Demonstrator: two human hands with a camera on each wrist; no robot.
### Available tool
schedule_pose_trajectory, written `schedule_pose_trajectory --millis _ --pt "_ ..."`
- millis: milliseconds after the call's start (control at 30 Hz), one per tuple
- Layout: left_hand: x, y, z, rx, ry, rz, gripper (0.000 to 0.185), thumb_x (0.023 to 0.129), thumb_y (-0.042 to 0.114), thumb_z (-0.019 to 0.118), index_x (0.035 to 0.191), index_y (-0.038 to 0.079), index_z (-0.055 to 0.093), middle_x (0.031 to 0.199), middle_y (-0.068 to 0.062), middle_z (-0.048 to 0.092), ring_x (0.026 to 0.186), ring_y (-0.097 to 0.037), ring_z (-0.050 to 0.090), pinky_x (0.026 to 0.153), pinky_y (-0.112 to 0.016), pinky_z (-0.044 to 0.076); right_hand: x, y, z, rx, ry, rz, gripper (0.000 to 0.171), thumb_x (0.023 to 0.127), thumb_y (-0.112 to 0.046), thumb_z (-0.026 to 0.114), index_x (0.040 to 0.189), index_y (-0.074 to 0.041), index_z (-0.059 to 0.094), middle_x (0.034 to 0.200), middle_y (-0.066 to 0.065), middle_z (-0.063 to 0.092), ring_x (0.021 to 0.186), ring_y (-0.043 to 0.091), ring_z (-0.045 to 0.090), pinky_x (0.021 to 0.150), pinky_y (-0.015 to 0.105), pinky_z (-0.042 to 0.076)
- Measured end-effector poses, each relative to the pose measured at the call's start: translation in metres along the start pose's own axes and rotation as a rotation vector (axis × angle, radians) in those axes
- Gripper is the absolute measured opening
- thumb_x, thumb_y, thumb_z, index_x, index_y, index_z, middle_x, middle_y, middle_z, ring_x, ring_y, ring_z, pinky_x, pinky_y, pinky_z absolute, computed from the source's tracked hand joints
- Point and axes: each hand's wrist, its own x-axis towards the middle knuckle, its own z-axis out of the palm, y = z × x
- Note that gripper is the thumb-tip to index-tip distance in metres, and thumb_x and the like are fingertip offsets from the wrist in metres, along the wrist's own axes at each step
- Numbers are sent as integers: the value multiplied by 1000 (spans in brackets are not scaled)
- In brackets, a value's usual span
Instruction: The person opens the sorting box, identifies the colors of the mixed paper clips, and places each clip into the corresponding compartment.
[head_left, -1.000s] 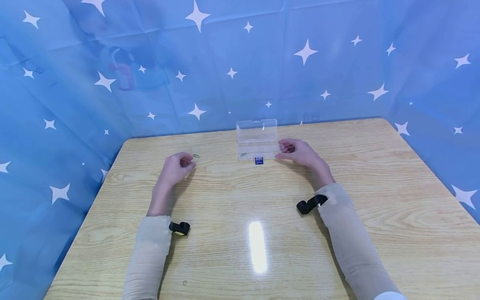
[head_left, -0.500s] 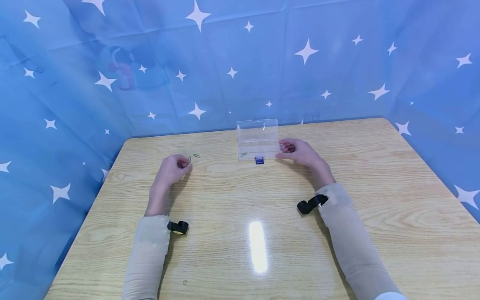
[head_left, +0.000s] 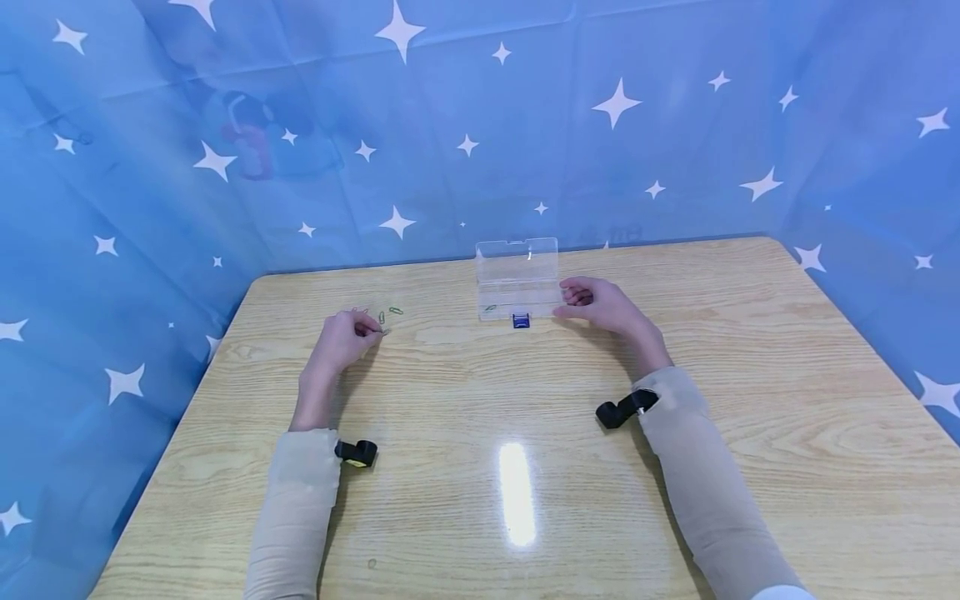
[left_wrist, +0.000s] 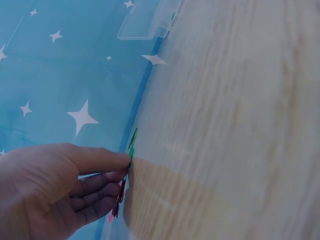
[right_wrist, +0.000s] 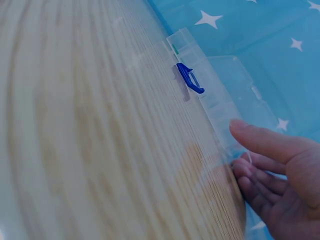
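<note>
My left hand (head_left: 343,342) is at the table's left, its thumb and index fingertips pinching what looks like a small paper clip, mostly hidden by the fingers. Just beyond the fingertips lie green paper clips (head_left: 396,311), and pinkish-red paper clips (left_wrist: 111,217) show behind the curled fingers in the left wrist view. A clear plastic box (head_left: 517,298) stands at the back with its lid (head_left: 517,260) raised. Inside its left front part is a green paper clip (head_left: 491,307). My right hand (head_left: 600,305) grips the box's right end between thumb and curled fingers.
A blue latch (head_left: 521,321) sticks out from the box's front. The wooden table (head_left: 450,400) ends close behind the box, against a blue star-patterned curtain (head_left: 420,108). A bright light reflection (head_left: 517,496) lies on the tabletop.
My left hand has drawn slightly left and toward me, and its fingertips have closed together. More paper clips now show beside it. The right hand and the box stay put.
</note>
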Motion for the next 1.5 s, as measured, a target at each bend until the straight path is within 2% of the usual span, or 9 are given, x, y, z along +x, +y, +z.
schedule_pose_trajectory --millis 367,733,1033,1133,1200,1267,1367,1433,1500 --pt "-1 1 0 -2 1 17 11 96 4 66 100 -4 72 89 -14 68 85 -27 63 79 -40 51 0 1 0 -6 1 -6 66 94 -29 75 145 2 48 125 19 59 115 31 55 104 45 43" --pt "-1 7 0 -30 21 25 15 96 6 64 104 -4 72 97 -16 68 88 -28 63 79 -40 52 0 1 0 -10 0 -5 69 94 -32 74 146 2 46 127 20 58 117 32 54 106 46 42" --pt "2 14 2 -90 34 27 18 97 10 62 105 -3 72 98 -16 70 87 -26 63 75 -34 51 0 1 0 -6 -3 7 71 93 -34 74 147 1 45 129 20 57 118 32 53 107 47 42" --pt "4 20 3 -121 44 38 18 97 10 62 105 -2 73 97 -15 70 86 -25 63 74 -35 52 0 0 0 -8 -2 8 71 93 -33 74 147 2 45 128 20 57 118 32 53 106 46 42" --pt "6 25 4 -141 56 53 17 97 10 63 104 -3 73 96 -15 71 85 -26 63 77 -41 53 0 0 -1 -10 1 9 70 93 -33 75 147 2 45 127 19 57 117 32 53 105 46 42" --pt "7 31 5 -158 64 68 17 96 10 64 103 -3 73 95 -16 71 85 -27 63 94 -49 46 1 1 -1 -12 1 8 70 93 -33 75 147 1 46 127 19 58 117 31 54 105 46 42" --pt "10 37 8 -175 67 87 17 96 9 64 103 -4 73 94 -16 70 85 -29 63 98 -54 44 1 1 -1 -8 -2 5 71 93 -34 75 147 2 45 128 19 58 117 31 54 105 46 42" --pt "11 41 10 -188 67 94 17 96 9 64 103 -4 73 93 -16 70 85 -28 63 96 -50 45 0 2 -1 -5 -4 5 71 93 -34 74 147 2 45 128 19 58 117 32 54 105 46 42" --pt "12 44 12 -204 69 96 16 96 8 64 103 -4 72 93 -16 70 85 -28 63 79 -43 53 0 1 -1 0 -5 5 71 93 -34 75 147 1 46 128 19 58 117 32 54 105 46 42"
